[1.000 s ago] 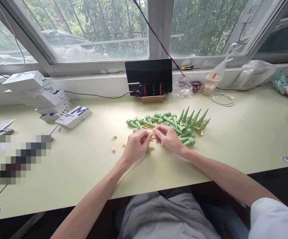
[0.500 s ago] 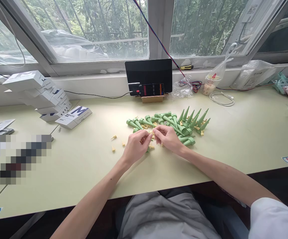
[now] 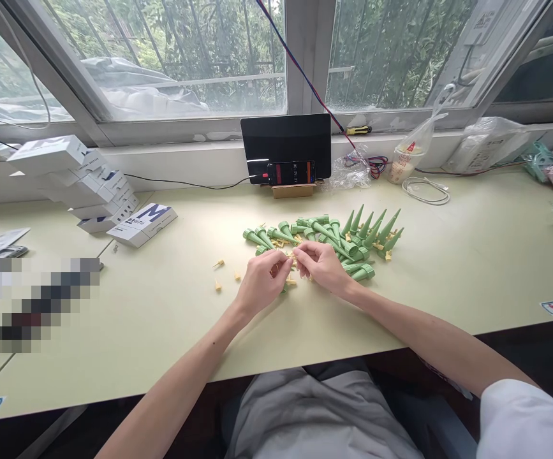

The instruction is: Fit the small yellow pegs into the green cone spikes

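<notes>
My left hand (image 3: 265, 278) and my right hand (image 3: 323, 264) meet fingertip to fingertip over the table. Both are closed in a pinch on a small yellow plastic piece (image 3: 291, 254), mostly hidden by the fingers. Behind and right of my hands lie many green plastic cone spikes (image 3: 340, 237) with ribbed caps. Several of them stand upright, points up, at the right (image 3: 387, 227). More yellow pieces are scattered among the spikes, and a few loose ones, such as a yellow stemmed piece (image 3: 217, 286), lie left of my left hand.
A phone (image 3: 291, 173) leans on a black screen (image 3: 286, 137) by the window. White boxes (image 3: 99, 185) are stacked at the left, with one box (image 3: 143, 224) apart. A bagged cup (image 3: 406, 160) and a white cable (image 3: 427, 190) lie at the back right.
Almost nothing differs. Both hands keep the same pinch in the same place, and the view has shifted very slightly.
</notes>
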